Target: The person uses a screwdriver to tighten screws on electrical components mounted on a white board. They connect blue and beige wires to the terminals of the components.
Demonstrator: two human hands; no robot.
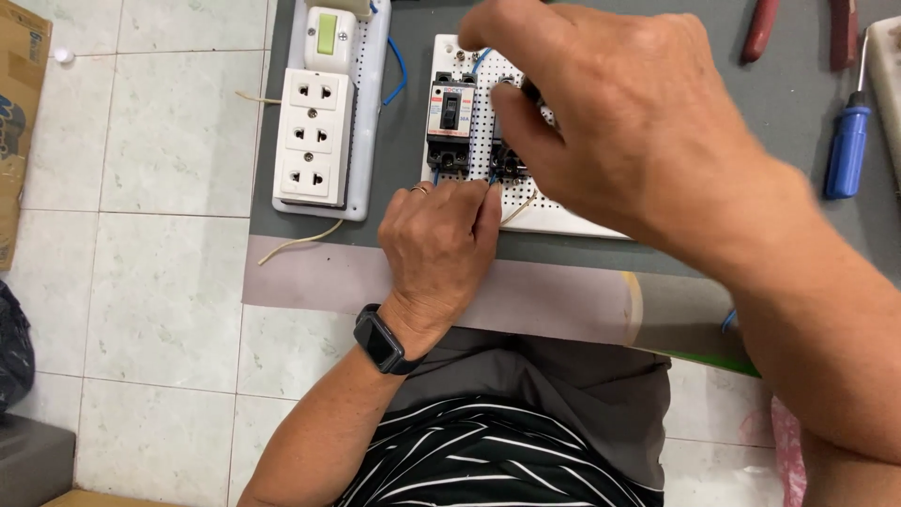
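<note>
My left hand (439, 242) sits at the near edge of the white perforated plastic mounting board (476, 141), knuckles up, fingers curled in. Thumb and forefinger are pinched on a thin blue wire (492, 176) that runs up into the bottom of the second breaker. There's a ring on that hand, and a black smartwatch (380, 340) on the wrist.

My right hand (624, 122) reaches in from the right, over the upper right part of the board. Fingers are bent down onto the second black breaker (510, 161), which is mostly hidden under them. Can't tell whether I'm gripping anything there or just pressing, since the fingertips are out of sight.

The black circuit breaker with the white label (450, 122) stands clear on the left part of the board, just left of both hands, touched by neither. A short blue lead comes out of its bottom end, and another blue wire loops at the board's top edge.

The board lies on a grey table mat (394, 169). Just left of it is a white panel with three wall sockets (314, 139) in a column and a white switch with a green rocker (328, 36) above them. A cream wire (300, 239) trails off the panel's near corner.

At the far right of the mat lies a blue-handled screwdriver (847, 150), well apart from my hands. Red-handled pliers (760, 28) lie at the top edge.
</note>
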